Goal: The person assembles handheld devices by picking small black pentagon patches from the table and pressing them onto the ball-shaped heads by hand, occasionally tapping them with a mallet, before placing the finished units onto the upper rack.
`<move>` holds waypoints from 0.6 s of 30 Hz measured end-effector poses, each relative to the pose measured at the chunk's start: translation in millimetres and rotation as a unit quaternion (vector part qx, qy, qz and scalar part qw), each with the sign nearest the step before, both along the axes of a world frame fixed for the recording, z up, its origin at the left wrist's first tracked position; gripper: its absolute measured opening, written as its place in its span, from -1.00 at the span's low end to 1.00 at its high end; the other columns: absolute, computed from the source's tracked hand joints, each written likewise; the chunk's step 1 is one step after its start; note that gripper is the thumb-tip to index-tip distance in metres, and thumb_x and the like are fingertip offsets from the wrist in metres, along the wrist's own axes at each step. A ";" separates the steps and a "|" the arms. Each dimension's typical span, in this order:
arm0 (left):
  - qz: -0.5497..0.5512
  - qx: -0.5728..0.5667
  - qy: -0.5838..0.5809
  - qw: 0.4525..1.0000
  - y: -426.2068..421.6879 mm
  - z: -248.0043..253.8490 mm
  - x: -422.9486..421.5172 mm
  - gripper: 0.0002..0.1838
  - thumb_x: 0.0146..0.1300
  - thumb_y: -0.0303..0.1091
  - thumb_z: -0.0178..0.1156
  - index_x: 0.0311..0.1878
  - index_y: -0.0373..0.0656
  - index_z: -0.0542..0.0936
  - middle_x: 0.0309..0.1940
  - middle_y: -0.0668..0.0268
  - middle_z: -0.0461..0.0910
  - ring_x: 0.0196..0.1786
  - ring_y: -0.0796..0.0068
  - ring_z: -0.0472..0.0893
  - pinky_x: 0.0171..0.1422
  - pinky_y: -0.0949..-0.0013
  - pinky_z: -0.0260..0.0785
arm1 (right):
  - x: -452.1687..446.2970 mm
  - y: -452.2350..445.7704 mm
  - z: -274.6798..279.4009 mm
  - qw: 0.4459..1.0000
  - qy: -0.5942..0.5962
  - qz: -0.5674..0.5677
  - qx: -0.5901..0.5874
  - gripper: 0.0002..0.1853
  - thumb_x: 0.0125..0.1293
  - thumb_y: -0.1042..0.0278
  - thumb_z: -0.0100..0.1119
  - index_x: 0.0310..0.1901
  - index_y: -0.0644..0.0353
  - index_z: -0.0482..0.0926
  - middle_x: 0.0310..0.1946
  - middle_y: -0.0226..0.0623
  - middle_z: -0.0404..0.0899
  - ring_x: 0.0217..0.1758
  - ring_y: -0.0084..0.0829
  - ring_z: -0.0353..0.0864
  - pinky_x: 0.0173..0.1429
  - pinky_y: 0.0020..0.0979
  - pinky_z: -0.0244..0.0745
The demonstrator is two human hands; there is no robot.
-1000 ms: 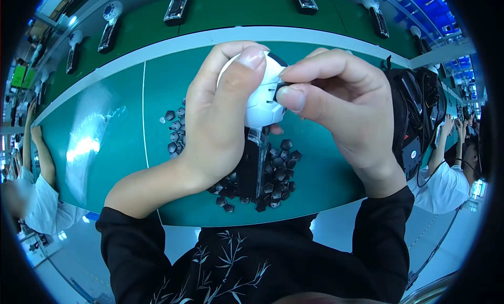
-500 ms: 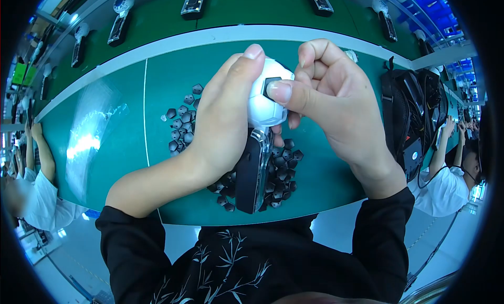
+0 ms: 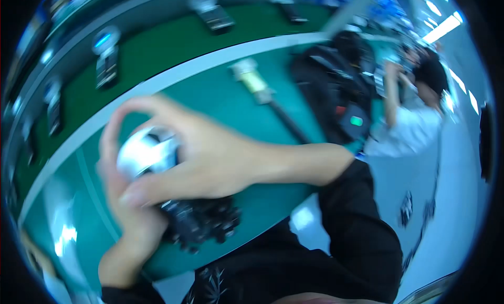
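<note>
A white ball with black patches (image 3: 147, 152), like a small football, is between my hands and blurred by motion. Its dark handle, seen half a second ago, is now mostly hidden. My left hand (image 3: 119, 204) is closed around the ball from the left and below. Arching over it from the right, my right hand (image 3: 197, 151) has its thumb across the front and its fingers round the far side. Under and beside the hands lies a heap of small black pentagon pieces (image 3: 207, 220) on the green table (image 3: 262, 191).
A tool with a pale head, yellowish middle and black shaft (image 3: 254, 83) lies beyond my right wrist. A black backpack (image 3: 331, 88) is at the right. Devices with ball heads (image 3: 106, 57) line the dark green belt (image 3: 157, 46). A person in white (image 3: 409, 125) sits far right.
The view has swung right and tilted, bringing the long tool into sight. My right hand has gone from pinching a black piece at the ball to wrapping over the ball.
</note>
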State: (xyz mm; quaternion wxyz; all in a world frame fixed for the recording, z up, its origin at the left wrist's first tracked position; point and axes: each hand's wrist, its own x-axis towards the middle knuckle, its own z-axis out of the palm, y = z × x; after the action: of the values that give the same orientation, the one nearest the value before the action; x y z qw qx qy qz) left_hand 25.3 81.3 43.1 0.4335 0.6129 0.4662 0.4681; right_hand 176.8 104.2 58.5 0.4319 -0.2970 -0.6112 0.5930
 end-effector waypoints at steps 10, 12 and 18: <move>-0.136 -0.067 -0.240 0.959 15.4 -2.5 30.7 0.19 -0.20 0.40 0.32 0.37 -0.25 0.15 0.07 -0.01 0.39 0.06 0.17 0.55 0.10 0.23 0.47 | 20.1 -4.3 6.8 1.000 0.006 -0.007 0.000 -0.07 -0.04 0.20 0.53 0.25 0.41 0.14 -0.12 0.02 0.56 -0.18 -0.24 0.63 -0.07 -0.38 0.59; -0.128 -0.060 -0.206 0.968 15.0 -2.0 27.1 0.20 -0.24 0.40 0.34 0.35 -0.25 0.15 0.05 0.00 0.39 0.05 0.18 0.55 0.08 0.23 0.47 | 18.4 -5.4 8.1 1.000 0.010 -0.017 0.016 -0.10 -0.03 0.22 0.52 0.24 0.41 0.16 -0.13 0.03 0.57 -0.18 -0.23 0.64 -0.09 -0.37 0.60; -0.153 -0.067 -0.226 0.960 24.9 -5.3 11.0 0.01 0.00 0.24 0.23 0.39 -0.23 0.13 0.08 0.01 0.38 0.02 0.36 0.55 -0.02 0.37 0.49 | 34.2 11.2 6.0 0.998 -0.056 0.016 -0.011 -0.25 0.22 0.17 0.35 0.23 0.42 0.14 -0.15 0.01 0.53 -0.24 -0.25 0.63 -0.14 -0.47 0.59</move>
State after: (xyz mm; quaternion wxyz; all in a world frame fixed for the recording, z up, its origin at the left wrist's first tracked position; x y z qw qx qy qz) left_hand 36.3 106.2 37.8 0.6341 0.5248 0.2866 0.4902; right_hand 211.0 115.4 64.4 0.3842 -0.3247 -0.6323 0.5892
